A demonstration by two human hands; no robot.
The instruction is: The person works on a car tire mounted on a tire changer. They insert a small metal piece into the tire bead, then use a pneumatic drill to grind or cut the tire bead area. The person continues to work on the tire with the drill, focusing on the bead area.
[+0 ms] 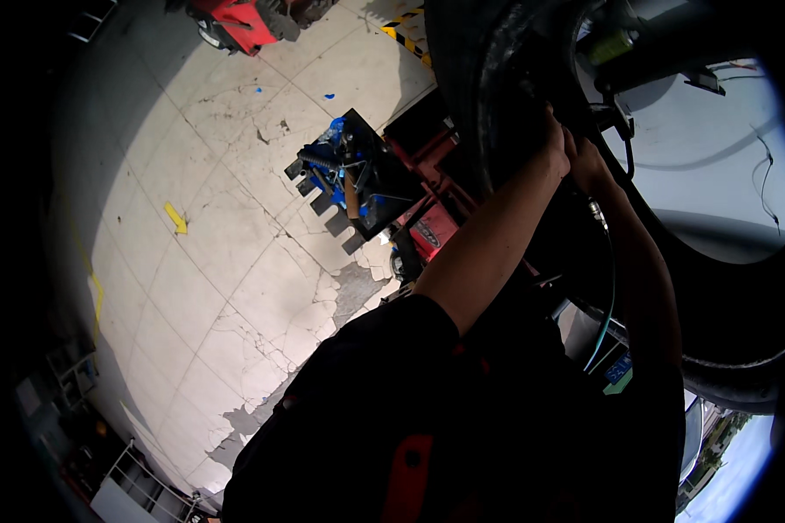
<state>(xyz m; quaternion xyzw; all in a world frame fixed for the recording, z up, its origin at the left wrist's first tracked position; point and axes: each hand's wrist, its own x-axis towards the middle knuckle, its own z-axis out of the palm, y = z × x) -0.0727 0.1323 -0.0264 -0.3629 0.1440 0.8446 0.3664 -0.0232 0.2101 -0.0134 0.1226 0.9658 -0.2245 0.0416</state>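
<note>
Beside left hand, black tire

One left hand and one right hand, two in all; two forearms; one tyre; one tool tray; one brown handle; one teal hose; one yellow arrow; at least two blue scraps; one striped marking.
</note>
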